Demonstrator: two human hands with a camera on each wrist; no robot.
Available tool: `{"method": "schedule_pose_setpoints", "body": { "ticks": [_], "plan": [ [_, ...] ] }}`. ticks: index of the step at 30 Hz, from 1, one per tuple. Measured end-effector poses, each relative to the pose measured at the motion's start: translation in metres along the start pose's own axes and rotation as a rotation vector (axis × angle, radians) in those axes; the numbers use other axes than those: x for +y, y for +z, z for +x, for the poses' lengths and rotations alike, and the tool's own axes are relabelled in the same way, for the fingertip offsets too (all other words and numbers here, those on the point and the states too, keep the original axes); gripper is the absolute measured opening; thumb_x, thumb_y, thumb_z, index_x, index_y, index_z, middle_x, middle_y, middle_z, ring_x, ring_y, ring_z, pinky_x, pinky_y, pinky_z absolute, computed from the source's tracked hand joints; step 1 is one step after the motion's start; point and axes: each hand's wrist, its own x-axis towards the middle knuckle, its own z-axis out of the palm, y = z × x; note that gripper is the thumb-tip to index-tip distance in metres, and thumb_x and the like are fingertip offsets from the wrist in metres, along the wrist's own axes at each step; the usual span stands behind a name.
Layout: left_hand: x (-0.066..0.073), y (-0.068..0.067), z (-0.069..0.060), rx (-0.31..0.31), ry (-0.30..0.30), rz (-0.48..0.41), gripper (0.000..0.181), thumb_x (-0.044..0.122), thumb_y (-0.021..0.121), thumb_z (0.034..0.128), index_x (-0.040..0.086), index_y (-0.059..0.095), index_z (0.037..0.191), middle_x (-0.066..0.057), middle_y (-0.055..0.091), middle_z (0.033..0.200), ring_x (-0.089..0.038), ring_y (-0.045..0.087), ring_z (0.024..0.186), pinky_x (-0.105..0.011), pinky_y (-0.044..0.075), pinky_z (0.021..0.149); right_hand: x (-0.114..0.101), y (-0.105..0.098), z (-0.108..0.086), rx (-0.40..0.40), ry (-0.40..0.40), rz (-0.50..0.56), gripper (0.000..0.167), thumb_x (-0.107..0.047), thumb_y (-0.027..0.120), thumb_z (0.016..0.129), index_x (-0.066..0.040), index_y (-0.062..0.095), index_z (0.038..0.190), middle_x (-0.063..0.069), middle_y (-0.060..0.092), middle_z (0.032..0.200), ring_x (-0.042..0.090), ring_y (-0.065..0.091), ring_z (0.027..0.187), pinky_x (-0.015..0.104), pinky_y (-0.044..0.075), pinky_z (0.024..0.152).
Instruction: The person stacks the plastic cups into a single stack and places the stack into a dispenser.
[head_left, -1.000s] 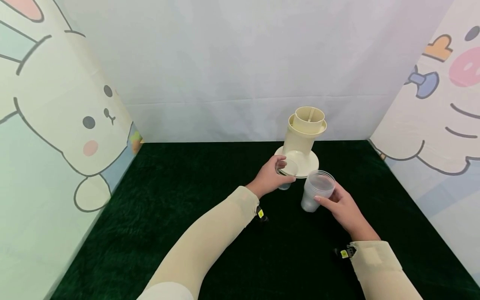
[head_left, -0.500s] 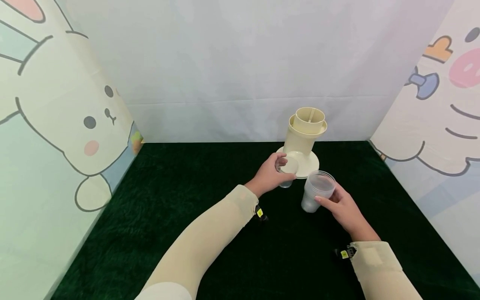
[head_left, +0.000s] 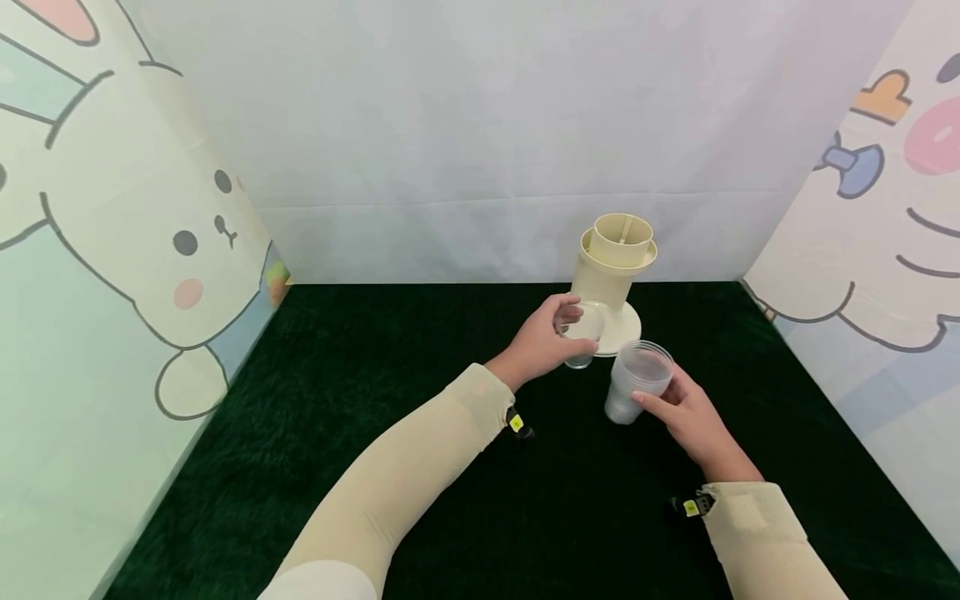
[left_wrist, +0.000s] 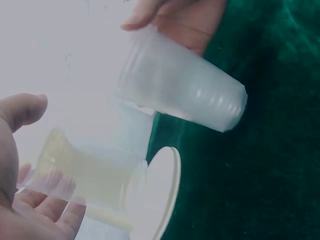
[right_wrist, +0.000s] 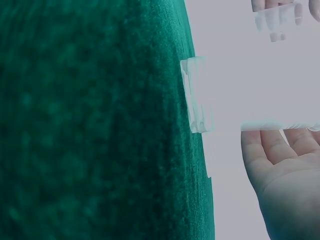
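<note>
My left hand (head_left: 542, 340) holds a single clear plastic cup (head_left: 580, 362) between thumb and fingers, in front of a cream cylindrical stand (head_left: 600, 285). Through the cup's wall my fingers (left_wrist: 64, 189) show in the left wrist view. To the right, my right hand (head_left: 697, 421) grips a stack of nested clear plastic cups (head_left: 626, 390) from its right side, thumb on the near face. The stack is roughly upright, rims up. In the right wrist view the cups are washed out by brightness, with the right hand's fingers (right_wrist: 270, 145) against them.
The cream stand has a round white base (head_left: 626, 329) and an open tube (head_left: 622, 230) on top with a divider inside. Dark green cloth (head_left: 315, 400) covers the table. A pale curtain (head_left: 450, 125) rises behind it, with cartoon-printed panels at both sides.
My left hand has shifted slightly away and to the right with its cup, closer to the stand. The right hand and its stack stay nearly still.
</note>
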Motion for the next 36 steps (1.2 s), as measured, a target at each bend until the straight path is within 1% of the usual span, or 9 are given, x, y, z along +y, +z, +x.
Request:
{"method": "schedule_pose_setpoints", "body": {
  "ticks": [5,7,11,16,20,27,29,32,36],
  "plan": [
    [0.011,-0.003,-0.002,-0.008,0.036,-0.017,0.076,0.026,0.082,0.0896,0.011,0.043,0.153,-0.002,0.058,0.143,-0.009,0.055,0.129,-0.038,0.046,0.108,-0.001,-0.001,-0.001,-0.001,0.008,-0.009,0.069,-0.036,0.067,0.102,-0.015,0.034,0.159,0.013,0.047,0.15,0.022,0.054,0.128,0.016,0.047,0.093],
    [0.016,-0.005,-0.002,-0.007,0.041,-0.029,0.076,0.027,0.082,0.0901,0.011,0.043,0.153,0.0,0.058,0.143,-0.008,0.055,0.129,-0.036,0.046,0.108,-0.001,-0.001,0.0,-0.003,0.008,-0.005,0.069,-0.036,0.067,0.102,-0.015,0.034,0.159,0.013,0.047,0.15,0.023,0.054,0.128,0.016,0.048,0.093],
    [0.025,-0.007,-0.003,-0.012,0.049,-0.047,0.077,0.029,0.082,0.0902,0.011,0.042,0.154,0.0,0.058,0.143,-0.008,0.055,0.129,-0.032,0.045,0.108,-0.001,-0.001,0.0,-0.006,-0.008,0.008,0.068,-0.033,0.067,0.103,-0.014,0.034,0.159,0.014,0.047,0.149,0.019,0.054,0.126,0.016,0.047,0.094],
    [0.037,-0.01,-0.005,-0.029,0.079,-0.05,0.076,0.03,0.082,0.0903,0.012,0.043,0.154,-0.003,0.058,0.145,-0.009,0.055,0.129,-0.031,0.046,0.107,-0.002,0.0,0.0,-0.004,-0.003,-0.003,0.069,-0.034,0.067,0.103,-0.013,0.034,0.159,0.014,0.047,0.149,0.019,0.054,0.126,0.016,0.047,0.093],
    [0.045,-0.011,-0.007,-0.038,0.111,-0.041,0.076,0.03,0.082,0.0898,0.013,0.044,0.153,-0.003,0.059,0.143,-0.008,0.056,0.127,-0.031,0.046,0.106,-0.003,0.0,0.0,-0.005,0.001,-0.006,0.07,-0.035,0.067,0.102,-0.014,0.033,0.16,0.013,0.047,0.149,0.021,0.054,0.126,0.016,0.047,0.093],
    [0.058,-0.008,-0.013,-0.064,0.171,-0.067,0.078,0.027,0.083,0.089,0.008,0.043,0.153,0.0,0.06,0.142,-0.009,0.056,0.128,-0.031,0.046,0.107,-0.003,0.0,-0.001,-0.009,-0.005,0.005,0.069,-0.034,0.067,0.103,-0.014,0.033,0.16,0.013,0.047,0.15,0.02,0.054,0.127,0.016,0.047,0.094],
    [0.061,-0.006,-0.015,-0.076,0.185,-0.079,0.077,0.026,0.083,0.0893,0.008,0.042,0.153,-0.001,0.059,0.143,-0.012,0.056,0.13,-0.032,0.046,0.108,-0.003,0.0,-0.001,-0.011,-0.007,0.01,0.069,-0.034,0.067,0.103,-0.014,0.033,0.16,0.013,0.046,0.15,0.019,0.054,0.127,0.016,0.047,0.094],
    [0.066,-0.004,-0.017,-0.094,0.199,-0.082,0.077,0.026,0.082,0.0901,0.009,0.042,0.154,0.0,0.059,0.144,-0.012,0.056,0.13,-0.033,0.046,0.108,-0.003,-0.001,-0.002,-0.013,-0.006,0.013,0.069,-0.034,0.067,0.103,-0.015,0.032,0.16,0.013,0.046,0.151,0.019,0.053,0.128,0.016,0.047,0.094],
    [0.071,-0.002,-0.019,-0.123,0.211,-0.08,0.077,0.026,0.082,0.0906,0.01,0.041,0.154,0.001,0.058,0.144,-0.006,0.055,0.128,-0.031,0.046,0.108,-0.003,-0.001,-0.002,-0.014,0.001,0.008,0.07,-0.035,0.066,0.103,-0.016,0.032,0.161,0.013,0.045,0.151,0.021,0.053,0.129,0.016,0.047,0.094]
  ]
}}
